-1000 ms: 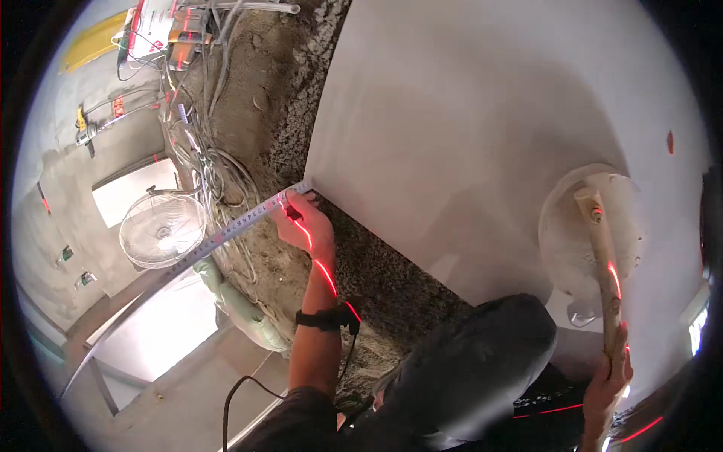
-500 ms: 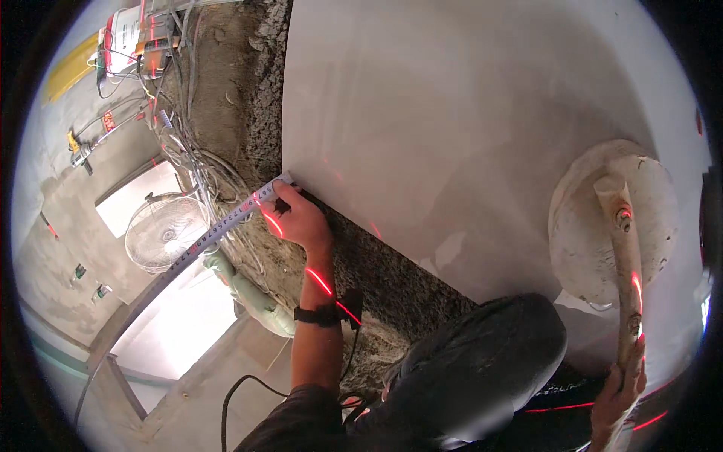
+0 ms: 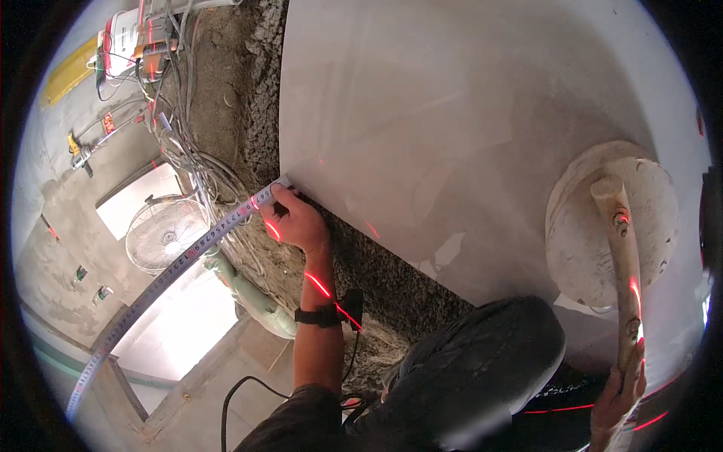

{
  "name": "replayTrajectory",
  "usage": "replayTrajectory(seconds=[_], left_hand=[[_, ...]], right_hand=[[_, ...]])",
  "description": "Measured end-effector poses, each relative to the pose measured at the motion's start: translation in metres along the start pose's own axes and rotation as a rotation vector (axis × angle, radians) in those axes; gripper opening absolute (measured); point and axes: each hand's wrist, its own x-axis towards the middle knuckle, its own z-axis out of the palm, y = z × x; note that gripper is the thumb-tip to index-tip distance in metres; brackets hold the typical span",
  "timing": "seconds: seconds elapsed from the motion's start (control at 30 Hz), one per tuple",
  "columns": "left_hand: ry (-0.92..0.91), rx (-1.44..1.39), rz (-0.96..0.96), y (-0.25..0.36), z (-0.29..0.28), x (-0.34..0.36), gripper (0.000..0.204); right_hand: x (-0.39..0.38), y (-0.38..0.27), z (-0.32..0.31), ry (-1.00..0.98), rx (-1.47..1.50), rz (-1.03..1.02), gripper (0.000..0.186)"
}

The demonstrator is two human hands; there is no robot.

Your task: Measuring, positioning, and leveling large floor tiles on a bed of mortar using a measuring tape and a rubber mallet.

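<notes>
My left hand (image 3: pixel 300 222) pinches the white, marked blade of a tape measure (image 3: pixel 197 248) near its end, at the corner of a large pale tile (image 3: pixel 407 113). From there the blade runs in a curve to the lower left, where its far end leaves the view. A black strap with a small black box (image 3: pixel 331 310) is on my left wrist. At the lower right my right hand (image 3: pixel 619 399) is closed around the lower part of a knotty wooden stick (image 3: pixel 623 279). The stick's upper end lies over a round, off-white, bucket-like thing (image 3: pixel 568 241).
Dark, rough mortar (image 3: pixel 392 267) borders the tile. Cables (image 3: pixel 197 162), a round fan (image 3: pixel 162 233) and a green rolled bundle (image 3: pixel 248 294) lie left. A power tool (image 3: pixel 79 154) and a white-and-red container (image 3: pixel 123 45) stand farther off. My dark-clad knee (image 3: pixel 497 354) is beside the tile. Red laser lines cross the scene.
The tape blade has turned and straightened, so its marked face now shows down to the lower left. My left hand shifts very slightly at the tile corner; my right hand stays on the stick.
</notes>
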Motion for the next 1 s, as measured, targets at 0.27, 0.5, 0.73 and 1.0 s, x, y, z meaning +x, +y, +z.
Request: replayTrajectory(seconds=[0.27,0.5,0.73,1.0], left_hand=[[-0.131,0.279,0.052,0.008,-0.002,0.008,0.029],[-0.569,-0.376,0.502,0.181,-0.108,0.02,0.017],[-1.317,-0.826,1.36,0.411,-0.212,-0.105,0.01],[-1.523,-0.625,1.426,0.49,-0.261,-0.241,0.029]], right_hand=[[0.002,-0.032,-0.018,0.003,-0.041,-0.063,0.047],[0.023,-0.096,-0.09,0.36,0.135,-0.511,0.032],[-0.054,-0.071,-0.14,0.539,0.78,-0.56,0.038],[-0.189,0.127,-0.074,1.14,0.625,0.097,0.006]])
